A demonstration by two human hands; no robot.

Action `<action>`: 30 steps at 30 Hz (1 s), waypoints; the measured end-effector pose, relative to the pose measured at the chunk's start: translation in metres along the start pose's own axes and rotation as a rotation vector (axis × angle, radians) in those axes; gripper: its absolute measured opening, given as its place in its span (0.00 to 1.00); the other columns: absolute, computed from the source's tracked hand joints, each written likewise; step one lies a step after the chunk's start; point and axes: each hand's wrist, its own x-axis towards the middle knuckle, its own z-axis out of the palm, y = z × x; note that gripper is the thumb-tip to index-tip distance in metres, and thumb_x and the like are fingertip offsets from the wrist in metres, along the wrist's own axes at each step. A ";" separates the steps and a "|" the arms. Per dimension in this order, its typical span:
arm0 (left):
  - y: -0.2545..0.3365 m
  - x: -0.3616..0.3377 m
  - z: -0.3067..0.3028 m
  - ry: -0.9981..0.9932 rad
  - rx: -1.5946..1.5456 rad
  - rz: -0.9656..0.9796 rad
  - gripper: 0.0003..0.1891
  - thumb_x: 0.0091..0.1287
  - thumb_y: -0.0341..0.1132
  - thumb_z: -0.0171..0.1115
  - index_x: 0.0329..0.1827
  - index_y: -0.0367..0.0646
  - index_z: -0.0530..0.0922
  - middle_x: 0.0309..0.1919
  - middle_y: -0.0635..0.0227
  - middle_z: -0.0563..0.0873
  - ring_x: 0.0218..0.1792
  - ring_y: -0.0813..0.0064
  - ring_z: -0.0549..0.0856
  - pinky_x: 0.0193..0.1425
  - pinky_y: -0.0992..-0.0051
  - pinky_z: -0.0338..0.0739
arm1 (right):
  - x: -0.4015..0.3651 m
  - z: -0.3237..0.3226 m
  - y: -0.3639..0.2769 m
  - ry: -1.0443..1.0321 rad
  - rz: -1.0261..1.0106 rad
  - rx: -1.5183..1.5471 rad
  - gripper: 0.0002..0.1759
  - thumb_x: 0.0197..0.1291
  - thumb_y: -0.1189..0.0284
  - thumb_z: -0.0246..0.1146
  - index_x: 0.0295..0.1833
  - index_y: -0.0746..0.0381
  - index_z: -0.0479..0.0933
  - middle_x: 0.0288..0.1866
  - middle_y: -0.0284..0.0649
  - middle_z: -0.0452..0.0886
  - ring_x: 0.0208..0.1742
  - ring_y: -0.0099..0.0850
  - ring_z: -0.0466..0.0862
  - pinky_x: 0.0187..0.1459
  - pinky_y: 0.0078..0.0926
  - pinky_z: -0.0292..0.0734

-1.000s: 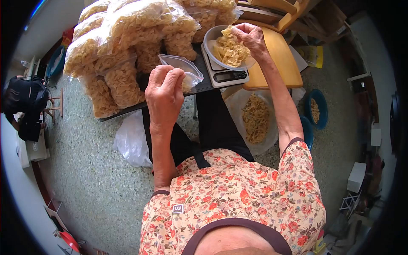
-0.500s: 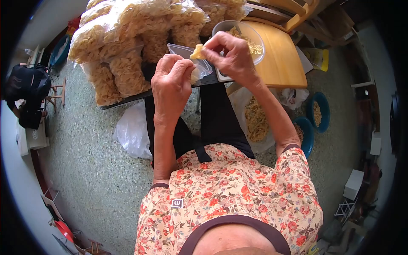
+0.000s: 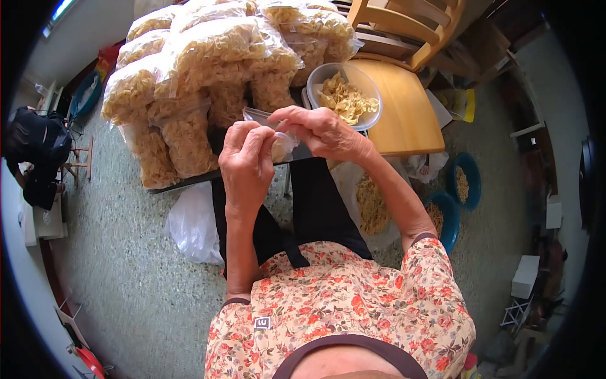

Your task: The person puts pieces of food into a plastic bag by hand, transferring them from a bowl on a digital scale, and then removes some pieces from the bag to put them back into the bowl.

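My left hand [image 3: 245, 161] pinches the rim of a small clear plastic bag [image 3: 288, 146] between thumb and fingers. Some pale yellow content shows through the bag's side. My right hand [image 3: 323, 132] is at the bag's mouth, its fingers bent and closed close to my left fingertips; whatever they hold is hidden. Just beyond it, a clear round tub [image 3: 375, 88] contains dried yellowish curled pieces [image 3: 347, 100]. To the left, packed bags of similar pieces [image 3: 208, 57] are piled high on a dark tabletop [image 3: 183, 182].
The tub sits by a wooden chair [image 3: 401, 101]. On the floor are a plastic sack of pieces [image 3: 372, 208], blue basins [image 3: 449, 221] to the right and a white plastic bag [image 3: 194, 224] to the left. Another person in dark clothes [image 3: 41, 148] is at far left.
My right hand has moved down and left to the bag's mouth. The yellow piece it pinched is out of sight. The view has tilted, showing more of the pile and tub.
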 end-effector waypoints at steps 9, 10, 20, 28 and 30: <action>-0.002 0.000 -0.006 0.041 -0.015 0.003 0.07 0.63 0.19 0.73 0.42 0.38 0.85 0.38 0.60 0.84 0.40 0.58 0.85 0.44 0.64 0.82 | -0.025 -0.054 0.059 0.472 0.412 0.190 0.09 0.71 0.72 0.72 0.52 0.65 0.88 0.40 0.34 0.91 0.38 0.20 0.87 0.40 0.22 0.83; -0.001 0.001 -0.005 0.076 -0.003 0.016 0.07 0.64 0.19 0.73 0.42 0.38 0.86 0.39 0.60 0.84 0.40 0.59 0.86 0.44 0.64 0.82 | -0.029 -0.060 0.066 0.456 0.450 0.087 0.09 0.71 0.71 0.71 0.52 0.65 0.87 0.41 0.36 0.91 0.40 0.23 0.88 0.44 0.25 0.84; -0.001 -0.002 0.006 0.164 0.025 0.036 0.08 0.65 0.19 0.74 0.44 0.38 0.87 0.40 0.61 0.86 0.42 0.62 0.87 0.46 0.66 0.84 | -0.029 -0.063 0.076 0.140 0.534 -0.289 0.17 0.64 0.64 0.72 0.54 0.62 0.88 0.46 0.42 0.90 0.46 0.34 0.89 0.52 0.33 0.83; -0.002 -0.003 0.011 0.137 0.020 0.042 0.09 0.64 0.19 0.74 0.45 0.37 0.87 0.40 0.60 0.86 0.42 0.63 0.87 0.46 0.66 0.84 | -0.008 -0.036 0.082 0.043 0.499 -0.549 0.18 0.64 0.57 0.68 0.49 0.58 0.88 0.48 0.42 0.89 0.52 0.42 0.88 0.55 0.40 0.83; -0.002 -0.003 0.011 0.125 0.009 0.031 0.09 0.63 0.18 0.74 0.44 0.37 0.87 0.40 0.60 0.86 0.42 0.62 0.87 0.45 0.67 0.84 | -0.007 -0.034 0.085 0.021 0.512 -0.563 0.15 0.64 0.60 0.69 0.46 0.60 0.88 0.44 0.44 0.88 0.51 0.43 0.88 0.56 0.39 0.83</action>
